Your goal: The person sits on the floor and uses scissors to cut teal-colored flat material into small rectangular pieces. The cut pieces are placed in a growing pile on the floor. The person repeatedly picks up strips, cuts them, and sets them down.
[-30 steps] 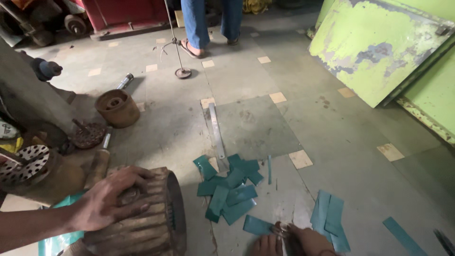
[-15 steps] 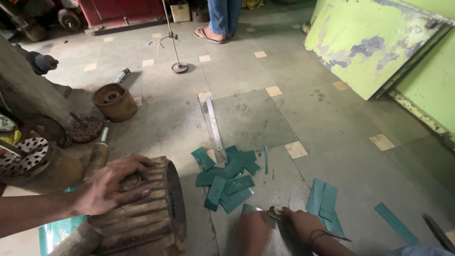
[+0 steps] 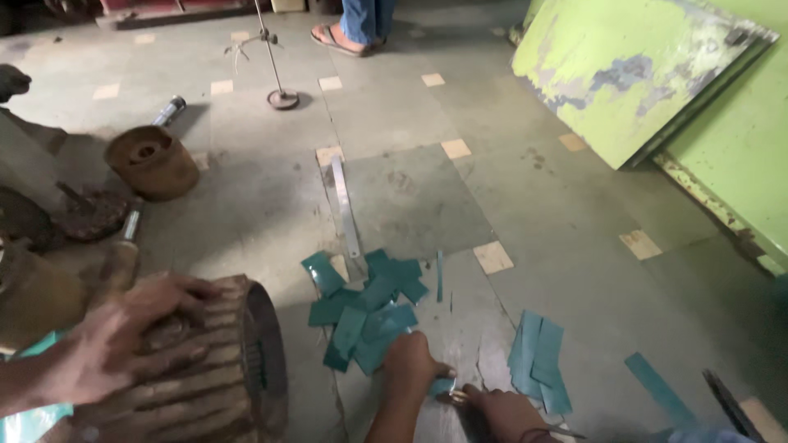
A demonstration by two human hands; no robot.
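Both hands have slid forward: left hand (image 3: 410, 361) pinches a green strip (image 3: 442, 385) steady for cutting; right hand (image 3: 502, 410) grips a metal tool (image 3: 456, 399).

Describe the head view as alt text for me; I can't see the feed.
Two hands work low on a grey workshop floor: the left hand presses beside a pile of teal strips, the right hand seems to grip a small metal tool. Another person's hand rests on a rusty ribbed motor housing at left.
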